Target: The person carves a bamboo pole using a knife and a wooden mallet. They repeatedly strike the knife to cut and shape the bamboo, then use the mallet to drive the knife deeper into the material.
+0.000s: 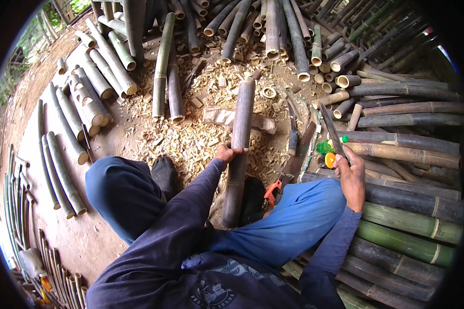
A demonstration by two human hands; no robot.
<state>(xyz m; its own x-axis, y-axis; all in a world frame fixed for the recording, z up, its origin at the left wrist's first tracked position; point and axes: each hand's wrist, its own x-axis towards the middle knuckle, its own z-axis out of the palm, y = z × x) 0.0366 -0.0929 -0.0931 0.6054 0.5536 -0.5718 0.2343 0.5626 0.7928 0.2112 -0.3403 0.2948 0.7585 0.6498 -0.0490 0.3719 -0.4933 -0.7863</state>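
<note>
A dark bamboo tube [241,121] stands between my legs, tilted, its upper end leaning on a pale wood block [219,115] on the ground. My left hand [230,153] is closed around its middle. Off to the right, above my knee, my right hand [351,177] grips a long-bladed knife [331,126], its blade pointing up and away and apart from the tube. The fingers hide its handle. By that hand show a round orange piece [330,160], whose kind I cannot make out, and a green plastic bottle [325,147].
Pale wood chips [175,141] cover the ground ahead. A tool with an orange-red handle [273,191] lies by my right leg, and another dark-handled blade [293,139] lies beyond it. Bamboo poles [407,232] are stacked at the right; cut tubes [67,113] lie at the left.
</note>
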